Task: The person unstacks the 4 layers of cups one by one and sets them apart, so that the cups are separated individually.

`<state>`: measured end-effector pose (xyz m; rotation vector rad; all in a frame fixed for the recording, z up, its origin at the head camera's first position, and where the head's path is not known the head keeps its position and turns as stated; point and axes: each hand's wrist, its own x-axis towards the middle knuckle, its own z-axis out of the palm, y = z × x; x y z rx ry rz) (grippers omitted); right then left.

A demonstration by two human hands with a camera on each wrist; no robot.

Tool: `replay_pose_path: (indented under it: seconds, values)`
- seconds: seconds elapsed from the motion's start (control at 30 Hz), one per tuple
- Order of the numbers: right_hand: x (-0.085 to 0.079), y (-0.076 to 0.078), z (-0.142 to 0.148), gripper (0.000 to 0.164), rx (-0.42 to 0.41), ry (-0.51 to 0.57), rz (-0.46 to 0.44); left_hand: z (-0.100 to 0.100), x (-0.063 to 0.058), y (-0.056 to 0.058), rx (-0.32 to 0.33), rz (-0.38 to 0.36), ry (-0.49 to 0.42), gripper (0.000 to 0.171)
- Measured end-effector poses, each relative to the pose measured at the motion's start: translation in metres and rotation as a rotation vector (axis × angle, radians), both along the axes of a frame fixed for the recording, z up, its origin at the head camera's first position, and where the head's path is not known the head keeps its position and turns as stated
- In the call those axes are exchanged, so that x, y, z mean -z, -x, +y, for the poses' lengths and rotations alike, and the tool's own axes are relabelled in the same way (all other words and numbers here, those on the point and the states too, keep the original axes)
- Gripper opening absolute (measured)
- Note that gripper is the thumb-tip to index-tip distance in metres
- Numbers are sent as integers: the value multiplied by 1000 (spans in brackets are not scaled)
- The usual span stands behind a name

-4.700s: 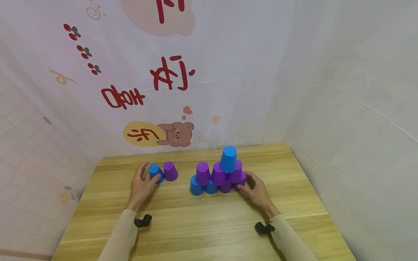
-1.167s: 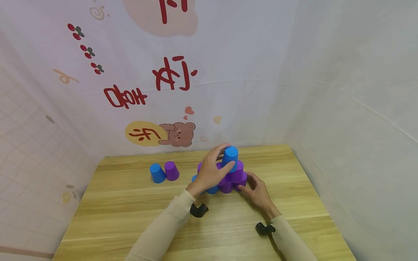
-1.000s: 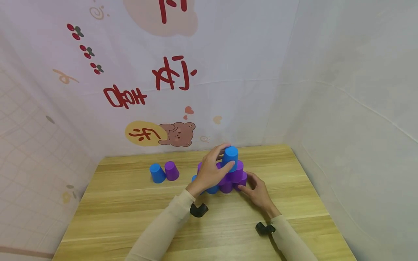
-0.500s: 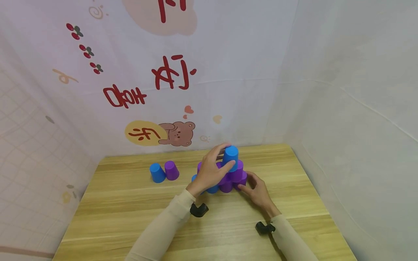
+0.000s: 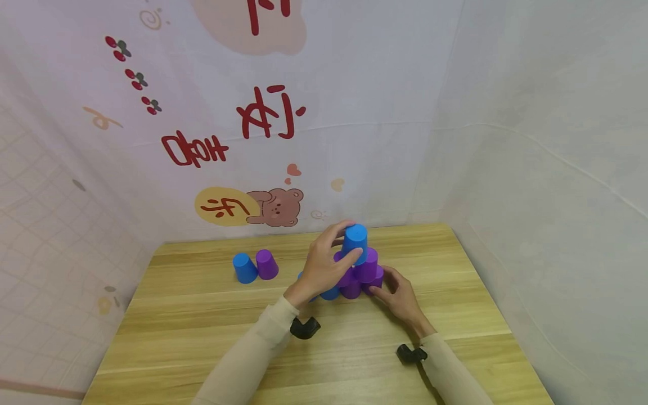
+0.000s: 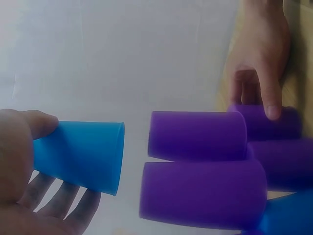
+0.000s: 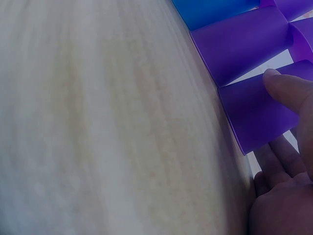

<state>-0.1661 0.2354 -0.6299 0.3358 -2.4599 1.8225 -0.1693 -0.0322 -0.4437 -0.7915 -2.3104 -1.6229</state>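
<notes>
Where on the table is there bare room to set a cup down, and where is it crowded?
Bare table lies left of the loose blue cup, between left sleeve and right sleeve, and beyond the right sleeve to the edge. The stacked cups are crowded: the left grip holds another blue cup above them, the right grip holds one purple cup.

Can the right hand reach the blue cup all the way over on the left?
Probably not straight across: the pile of cups and the left hand are between the right hand and that blue cup. The right hand also grips a purple cup.
</notes>
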Motion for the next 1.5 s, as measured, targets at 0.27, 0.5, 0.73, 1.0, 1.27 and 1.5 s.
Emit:
replay_pose_path:
  seconds: [0.27, 0.5, 0.73, 1.0, 1.27, 1.5]
  values:
    - [-2, -1, 0, 60, -16, 15, 8, -11, -5, -4, -15, 25, -40, 59]
    - [-1, 0, 2, 59, -12, 8, 6, -20, -9, -9, -30, 35, -71, 60]
    - [0, 0, 2, 59, -20, 17, 19, -32, -12, -11, -58, 30, -89, 60]
    - [-1, 0, 2, 60, -12, 15, -6, -51, -15, -13, -88, 53, -112, 63]
    - [-2, 1, 2, 61, 0, -12, -23, -75, -20, -10, -137, 93, -117, 61]
    - [-2, 2, 1, 62, -4, -9, -40, -99, -22, -8, -224, 120, -118, 64]
